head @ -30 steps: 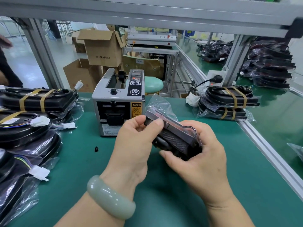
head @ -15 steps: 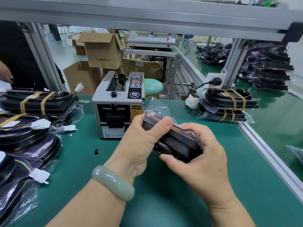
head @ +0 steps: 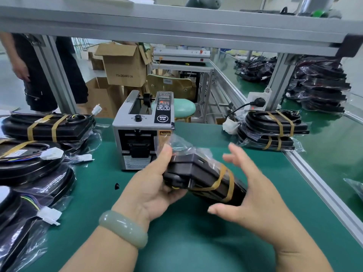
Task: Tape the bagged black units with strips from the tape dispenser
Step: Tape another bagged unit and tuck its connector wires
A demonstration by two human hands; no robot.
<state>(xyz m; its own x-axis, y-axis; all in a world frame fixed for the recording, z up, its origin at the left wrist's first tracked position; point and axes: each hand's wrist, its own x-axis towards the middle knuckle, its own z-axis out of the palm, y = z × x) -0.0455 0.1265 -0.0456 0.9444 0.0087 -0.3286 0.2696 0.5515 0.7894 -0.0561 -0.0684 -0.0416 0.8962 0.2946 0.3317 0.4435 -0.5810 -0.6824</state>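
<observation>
- The left hand (head: 157, 190) grips the left end of a bagged black unit (head: 193, 173). Its thumb presses on the top edge and its fingers curl beneath, holding the unit tilted above the counter (head: 186, 246).
- The right hand (head: 255, 199) is spread wide at the unit's right end, with the fingers apart and straight and the thumb out below. It is blurred, and I cannot tell whether the palm touches the unit.
- Two yellowish strips (head: 223, 178) wrap round the unit on the side nearer the right hand.
- Loose clear bag bunches up just above the left thumb.
- The dispenser (head: 140, 134) stands on the counter just beyond the left hand, with its front slot facing the person.
- A pale green bracelet (head: 123, 228) sits on the left wrist.
- Well left of the left hand lies a pile (head: 29, 165) of bagged units with white connectors.
- The far unit (head: 49, 126) of that group carries two strips.
- Beyond the right hand, a stack (head: 275, 128) of two taped units rests near the counter's right edge.
- A small black bit (head: 117, 185) lies on the counter just left of the left hand.
- Past the dispenser stand a green stool (head: 182, 108) and a cardboard box (head: 123, 65).
- A person (head: 49, 75) stands far off to the left.
</observation>
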